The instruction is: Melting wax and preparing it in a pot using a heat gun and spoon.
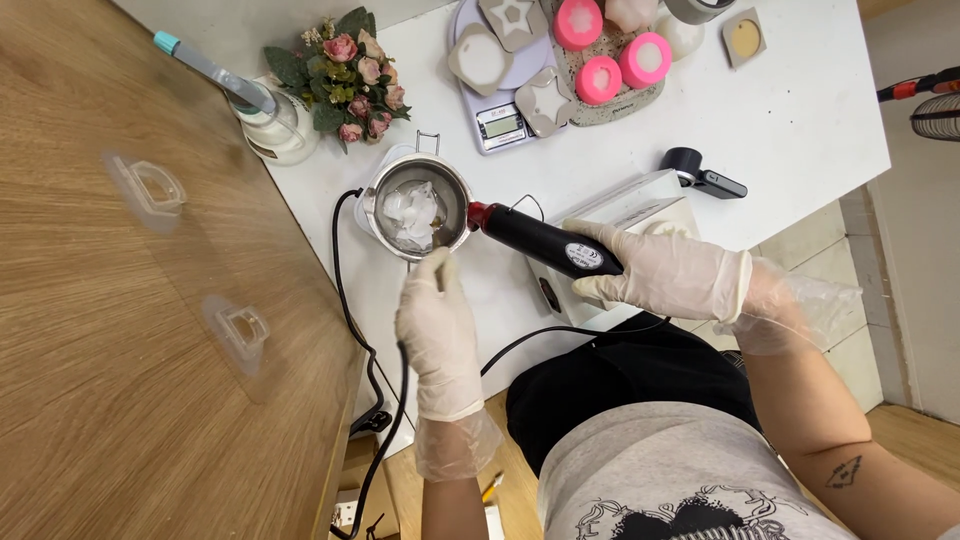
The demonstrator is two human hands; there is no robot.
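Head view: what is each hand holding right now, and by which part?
Right hand grips the black handle of the metal pot. Left hand reaches the pot's rim; whether it holds anything cannot be told.

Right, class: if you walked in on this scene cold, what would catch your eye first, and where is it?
First, the small metal pot at the middle of the white table, with white chunks inside. The gloved right hand grips its black handle, while the gloved left hand reaches to the pot's near rim. Next, the bright pink round moulds on a tray at the table's far edge, and the pink flower bouquet left of them.
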